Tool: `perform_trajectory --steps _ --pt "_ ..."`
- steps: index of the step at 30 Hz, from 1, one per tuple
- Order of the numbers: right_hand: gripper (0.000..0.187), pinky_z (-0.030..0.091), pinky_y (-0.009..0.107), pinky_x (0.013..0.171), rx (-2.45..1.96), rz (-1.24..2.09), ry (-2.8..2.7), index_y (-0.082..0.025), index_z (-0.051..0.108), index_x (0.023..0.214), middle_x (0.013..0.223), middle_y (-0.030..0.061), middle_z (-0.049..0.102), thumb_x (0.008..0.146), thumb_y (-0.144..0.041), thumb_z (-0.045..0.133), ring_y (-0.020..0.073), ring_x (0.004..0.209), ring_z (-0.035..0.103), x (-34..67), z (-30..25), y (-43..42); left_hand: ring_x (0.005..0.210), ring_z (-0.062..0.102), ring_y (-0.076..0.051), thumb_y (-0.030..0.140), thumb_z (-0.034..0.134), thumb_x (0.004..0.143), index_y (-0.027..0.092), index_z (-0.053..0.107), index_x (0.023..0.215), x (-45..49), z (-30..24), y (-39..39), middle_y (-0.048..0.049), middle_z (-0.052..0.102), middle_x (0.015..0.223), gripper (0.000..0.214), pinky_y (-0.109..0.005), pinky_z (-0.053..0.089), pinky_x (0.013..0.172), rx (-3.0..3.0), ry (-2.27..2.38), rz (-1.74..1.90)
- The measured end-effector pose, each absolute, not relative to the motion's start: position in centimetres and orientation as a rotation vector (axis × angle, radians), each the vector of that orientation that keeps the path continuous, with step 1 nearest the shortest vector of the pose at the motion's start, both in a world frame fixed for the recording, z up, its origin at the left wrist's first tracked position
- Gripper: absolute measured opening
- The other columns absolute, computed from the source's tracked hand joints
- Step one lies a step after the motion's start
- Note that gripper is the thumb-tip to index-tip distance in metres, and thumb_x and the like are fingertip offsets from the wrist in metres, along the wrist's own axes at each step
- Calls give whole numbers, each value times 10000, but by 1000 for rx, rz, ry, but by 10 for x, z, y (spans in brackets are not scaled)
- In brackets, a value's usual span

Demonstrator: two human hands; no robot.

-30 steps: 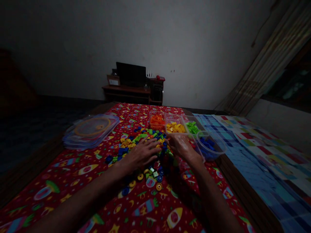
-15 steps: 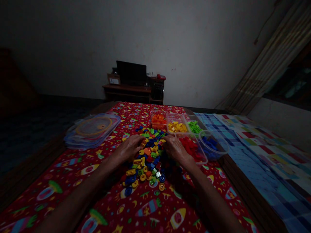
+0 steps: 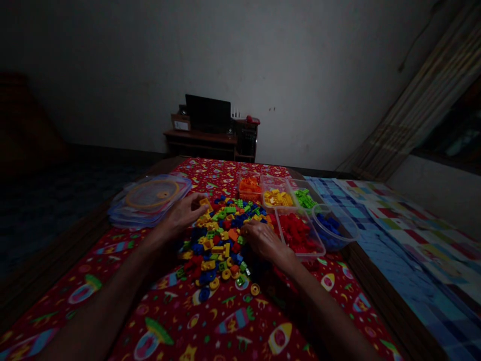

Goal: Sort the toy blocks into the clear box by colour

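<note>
A loose pile of mixed toy building bricks (image 3: pixel 220 235) in yellow, blue, green, red and orange lies on the red patterned cloth (image 3: pixel 210 336). At the pile's far left edge, my left hand (image 3: pixel 184 213) has its fingers closed on a yellow brick (image 3: pixel 205 203). My right hand (image 3: pixel 261 239) reaches into the pile's right side, fingertips pinched together and pointing down. Whatever is between those fingertips is hidden. Small yellow wheels (image 3: pixel 255 289) lie at the near edge of the pile.
Right of the pile stand clear tubs: orange bricks (image 3: pixel 250 186), yellow bricks (image 3: pixel 278 197), green bricks (image 3: pixel 305 198), red bricks (image 3: pixel 296 231) and blue bricks (image 3: pixel 328 223). Stacked lids (image 3: pixel 150 200) lie at the left. Beyond the table are a desk and monitor (image 3: pixel 208 113).
My left hand has moved left, away from the pile's middle, and now has a yellow brick. My right hand has shifted left and nearer to me, over the pile. The view has shifted slightly.
</note>
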State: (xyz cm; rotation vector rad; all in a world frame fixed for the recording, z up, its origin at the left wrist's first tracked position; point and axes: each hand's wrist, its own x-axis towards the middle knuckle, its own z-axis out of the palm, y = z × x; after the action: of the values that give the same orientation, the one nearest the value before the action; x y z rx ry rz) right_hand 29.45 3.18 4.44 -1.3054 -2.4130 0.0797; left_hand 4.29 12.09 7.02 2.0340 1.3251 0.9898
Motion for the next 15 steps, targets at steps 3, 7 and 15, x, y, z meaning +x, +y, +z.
perform_trajectory --steps 3,7,15 --pt "139 364 253 670 -1258 67 -2361 -171 537 844 818 48 563 853 -80 431 151 733 488 296 40 28 656 603 -182 542 511 702 185 560 864 29 70 126 -5 615 732 394 -286 494 617 1960 1322 934" --pt "250 414 315 818 -1182 -9 -2277 -175 494 1097 997 99 578 851 -136 477 203 933 515 304 35 26 698 601 -205 488 517 678 199 590 810 26 66 129 -26 643 752 327 -298 484 655 2132 1372 753" --pt "562 436 390 899 -1157 -163 -2226 -144 254 1412 1118 158 596 894 -201 466 252 1068 542 305 26 30 957 618 -273 495 498 762 203 650 944 26 30 133 -99 695 992 377 -327 450 830 2376 1546 565"
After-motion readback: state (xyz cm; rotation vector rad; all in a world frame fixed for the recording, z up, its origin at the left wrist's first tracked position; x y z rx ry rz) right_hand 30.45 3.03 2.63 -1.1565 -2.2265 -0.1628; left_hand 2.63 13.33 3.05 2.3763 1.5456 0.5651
